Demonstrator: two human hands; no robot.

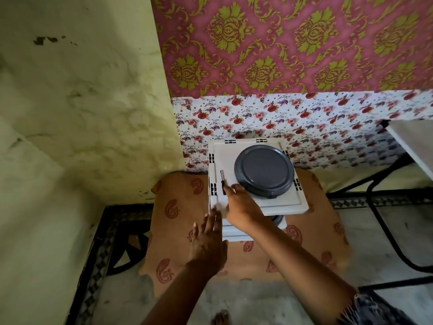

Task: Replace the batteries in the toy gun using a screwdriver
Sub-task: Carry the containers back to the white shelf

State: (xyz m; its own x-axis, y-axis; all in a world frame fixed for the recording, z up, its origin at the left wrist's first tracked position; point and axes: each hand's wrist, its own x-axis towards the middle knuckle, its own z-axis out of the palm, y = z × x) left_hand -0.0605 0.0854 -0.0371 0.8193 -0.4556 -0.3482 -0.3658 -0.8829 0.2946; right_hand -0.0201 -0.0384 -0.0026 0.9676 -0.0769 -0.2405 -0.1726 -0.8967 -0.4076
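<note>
White stool point(281, 206) carries a dark plate point(264, 170); the screwdriver point(222, 182) lies left of it, long axis running away from the person. Right hand point(239, 205) nearer, its grip touching the handle, not yet clenched; left hand point(207, 240) released

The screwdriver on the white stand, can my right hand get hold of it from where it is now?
Probably yes. The right hand is already at the screwdriver, fingertips beside its dark handle. It lies flat on the white stand, with the grey plate off to its right, so nothing seems to block it.
</note>
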